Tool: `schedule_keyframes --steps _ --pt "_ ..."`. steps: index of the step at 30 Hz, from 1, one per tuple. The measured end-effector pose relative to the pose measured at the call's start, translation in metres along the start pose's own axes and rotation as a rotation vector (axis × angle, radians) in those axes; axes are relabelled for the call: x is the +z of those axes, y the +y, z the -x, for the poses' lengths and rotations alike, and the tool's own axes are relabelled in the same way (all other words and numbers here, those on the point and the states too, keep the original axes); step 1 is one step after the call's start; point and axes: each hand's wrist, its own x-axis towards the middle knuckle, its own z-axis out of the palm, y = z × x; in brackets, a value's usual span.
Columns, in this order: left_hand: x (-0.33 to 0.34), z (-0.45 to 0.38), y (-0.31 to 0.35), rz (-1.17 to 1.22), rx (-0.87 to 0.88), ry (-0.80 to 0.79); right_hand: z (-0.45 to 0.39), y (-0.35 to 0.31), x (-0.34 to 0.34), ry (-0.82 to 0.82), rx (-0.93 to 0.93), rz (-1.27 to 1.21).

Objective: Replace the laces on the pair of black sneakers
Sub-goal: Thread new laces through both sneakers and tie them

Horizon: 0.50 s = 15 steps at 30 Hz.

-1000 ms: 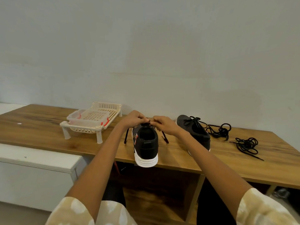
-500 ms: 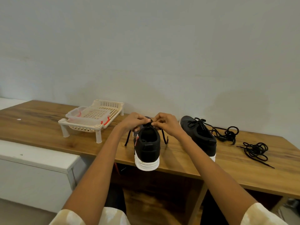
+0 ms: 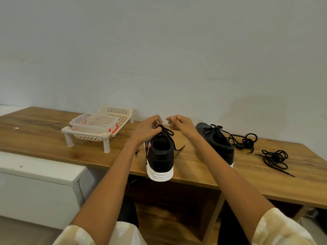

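We have the black knit sneaker with the thick white sole (image 3: 160, 157) standing heel-first at the front edge of the wooden table (image 3: 203, 167), its heel hanging a little over the lip. Its black lace (image 3: 169, 134) crosses the top of the tongue, one end trailing down the right side onto the wood. Our left hand (image 3: 149, 129) has its fingers curled over the lace at the top of the shoe, pinching it. Our right hand (image 3: 179, 123) is just apart from it, fingers loosely bent; we cannot tell whether it has anything between thumb and finger.

The second black sneaker (image 3: 216, 141) sits just to the right, laced, with one black lace bundle (image 3: 245, 141) touching it and another loose black coil (image 3: 275, 159) farther right.

The risks, as we judge them: a hard pull could tip the shoe off the edge; the pinch could slip and loosen the crossing; the trailing end could be missed. The cream plastic rack (image 3: 99, 127) stands well clear, at left.
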Motion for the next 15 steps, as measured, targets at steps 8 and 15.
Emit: schedule_keyframes --steps 8,15 --pt "0.004 0.002 0.001 0.161 -0.061 0.121 -0.001 -0.008 -0.001 -0.221 0.075 0.050" --pt "-0.007 -0.001 -0.002 0.271 -0.239 -0.127 0.000 -0.004 0.011 0.084 0.126 -0.064"
